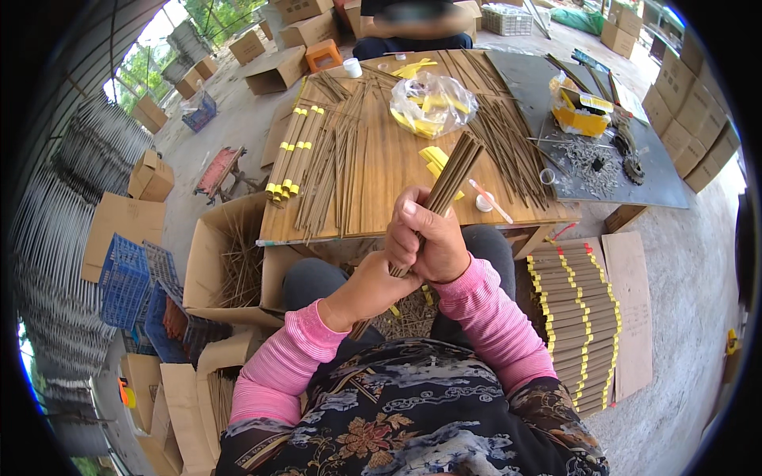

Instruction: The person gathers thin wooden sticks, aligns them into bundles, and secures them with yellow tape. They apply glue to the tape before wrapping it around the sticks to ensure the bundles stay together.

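A bundle of thin brown sticks (456, 173) slants up and away from my lap, its far end over the front of the wooden table (379, 174). My left hand (367, 290) is closed round its lower part, and my right hand (432, 242) grips it just above, thumb laid along the sticks. Both hands touch each other. Beyond them on the table lie yellow paper strips (435, 161), a small white round container (485, 203) and a pale stick-shaped tool with an orange end (492, 201). Loose brown sticks (337, 178) spread to the left.
Banded bundles (294, 151) lie at the table's left; more banded bundles (575, 317) are stacked at lower right. A plastic bag (432, 103) holds yellow strips. A grey board (587, 135) carries a yellow box (579, 109). Left stands a carton of sticks (208, 274). Another person (413, 24) sits opposite.
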The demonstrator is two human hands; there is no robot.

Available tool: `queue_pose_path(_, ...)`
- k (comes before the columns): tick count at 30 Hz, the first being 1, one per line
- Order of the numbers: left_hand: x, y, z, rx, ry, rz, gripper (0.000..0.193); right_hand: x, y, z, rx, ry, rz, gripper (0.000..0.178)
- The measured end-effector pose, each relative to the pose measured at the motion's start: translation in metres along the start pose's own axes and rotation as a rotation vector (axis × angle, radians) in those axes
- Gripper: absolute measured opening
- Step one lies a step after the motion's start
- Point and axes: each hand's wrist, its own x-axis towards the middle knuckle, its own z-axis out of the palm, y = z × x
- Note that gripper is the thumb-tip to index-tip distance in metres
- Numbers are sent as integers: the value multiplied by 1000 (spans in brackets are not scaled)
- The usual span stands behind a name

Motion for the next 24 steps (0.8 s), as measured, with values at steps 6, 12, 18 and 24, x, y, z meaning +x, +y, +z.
queue_pose_path(6,-1,-3,-1,219,73,-10,21,-4,4,8,-53,127,-85,21)
queue_pose_path(12,-1,-4,-6,170,26,-22,22,-2,6,9,-85,174,-58,21)
queue_pose_path(18,-3,11,2,317,185,-25,28,-1,8,10,-49,195,-91,22)
queue_pose_path(24,-6,-14,5,217,206,85,24,-2,11,10,-51,160,-32,21)
